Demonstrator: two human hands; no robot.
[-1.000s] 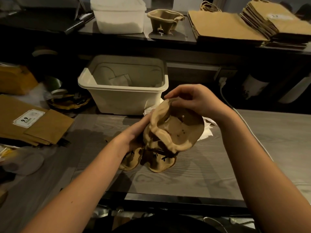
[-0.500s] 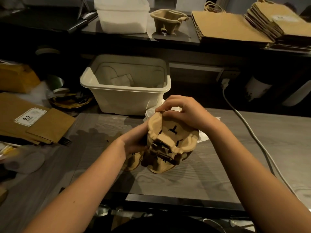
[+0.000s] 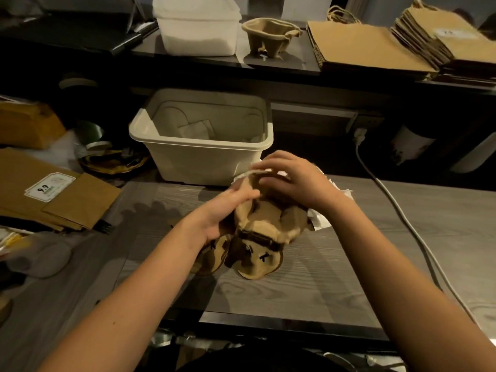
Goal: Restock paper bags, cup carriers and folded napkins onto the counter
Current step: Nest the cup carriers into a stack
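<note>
Nearest us, the grey table (image 3: 295, 296) ends in a dark front edge. A bare strip of wood grain lies between that edge and the work. At the table's middle sit the cup carriers (image 3: 268, 229), a nested brown stack whose lowest cups touch the tabletop.

Our left hand (image 3: 220, 221) holds the stack's left side, with the fingers wrapped up along it. Our right hand (image 3: 298, 181) arches over the top, its fingers curled down onto the upper rim. Both are motion-blurred, so we cannot tell the exact finger placement.

Crumpled white paper (image 3: 320, 224) lies under the right wrist, touching the stack. To the right, a white cable (image 3: 402, 218) crosses the table from far edge to near edge, with bare table on both sides of it. To the left there is free tabletop between our forearm and the labelled paper bags (image 3: 80, 202), which lie flat at the table's left edge.

Just behind our hands a cream bin (image 3: 204, 162) stands at the table's far edge, with a few pale sheets at its bottom.

Farthest off, the dark counter (image 3: 284, 64) carries four things:
- a white tub (image 3: 198, 30)
- a single carrier (image 3: 268, 36) just beside the tub
- flat paper bags (image 3: 362, 44)
- a fanned bag stack (image 3: 442, 41) at the right end

A narrow bare strip runs along the counter's front edge.
</note>
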